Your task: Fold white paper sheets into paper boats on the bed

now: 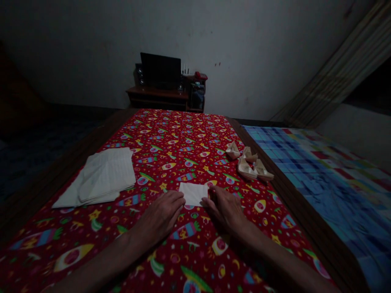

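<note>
A small white folded sheet of paper (193, 193) lies flat on the red patterned cloth between my two hands. At its left edge, my left hand (167, 206) is closed, with bent fingertips gripping the border. My right hand (227, 206) pinches the right edge, thumb in front and fingers behind. A stack of white paper sheets (108, 173) spreads out unevenly to the left. Over on the right stand several folded paper boats (248, 167), bunched close together.
The red cloth (180, 142) covers a dark-edged table. Beyond it, a monitor (161, 70) and a red telephone (200, 75) sit on a wooden desk (157, 94) against the wall. A blue checked bedspread (293, 171) lies to the right, below a curtain (332, 85).
</note>
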Demonstrator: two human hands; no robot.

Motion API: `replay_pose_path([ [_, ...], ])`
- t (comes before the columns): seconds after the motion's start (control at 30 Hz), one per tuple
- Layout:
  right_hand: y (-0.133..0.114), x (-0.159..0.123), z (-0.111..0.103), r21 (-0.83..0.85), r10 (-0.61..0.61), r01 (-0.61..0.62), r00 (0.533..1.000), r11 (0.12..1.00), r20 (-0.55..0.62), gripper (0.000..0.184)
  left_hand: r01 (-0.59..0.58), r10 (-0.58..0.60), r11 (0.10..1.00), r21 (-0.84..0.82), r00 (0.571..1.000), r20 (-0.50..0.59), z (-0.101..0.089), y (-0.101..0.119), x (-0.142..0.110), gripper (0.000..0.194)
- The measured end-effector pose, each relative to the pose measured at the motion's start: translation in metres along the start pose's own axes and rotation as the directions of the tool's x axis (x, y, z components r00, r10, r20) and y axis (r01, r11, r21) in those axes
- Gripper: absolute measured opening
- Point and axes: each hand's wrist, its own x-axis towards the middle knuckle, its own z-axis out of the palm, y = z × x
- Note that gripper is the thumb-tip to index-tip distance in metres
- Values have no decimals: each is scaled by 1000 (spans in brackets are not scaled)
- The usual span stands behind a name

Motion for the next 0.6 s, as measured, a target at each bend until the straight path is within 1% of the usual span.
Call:
replay_pose_path([
  [0.07,-1,1,2,83,-5,5,1000,997,-4,31,-4,4,1000,-3,1000,-5,0,-1,0,23],
  [0.1,-2,2,4,123,3,-3,1000,992,0,31,-7,7,1000,-2,1000,-7,0,-2,0,24],
  [0.13,-3,3,6,167,17,-18,1000,986,13,29,-9,9,1000,-2,1000,-10,0,-2,-1,24],
  [0.2,-4,4,10,245,58,-69,997,967,53,20,-12,12,1000,-6,1000,-22,0,-3,-2,24],
  [0.27,-5,4,14,276,78,-99,993,956,86,9,-10,10,1000,-17,1000,-28,1,-4,-4,25],
  [0.3,-5,4,15,272,67,-90,994,958,91,7,-7,7,1000,-24,1000,-24,2,-5,-4,25],
  [0.4,-6,1,17,242,-35,16,997,970,71,9,-6,5,999,-50,999,-32,4,-6,-6,28],
  [0.5,-6,1,14,240,-127,121,992,963,10,10,46,-51,998,-40,989,-139,1,-3,-3,36],
  [0.57,-7,7,9,191,-186,197,980,962,-77,13,76,-72,997,10,974,-214,-5,0,1,48],
  [0.6,-8,11,6,141,-225,241,966,960,-124,15,71,-60,997,41,970,-237,-8,2,4,53],
])
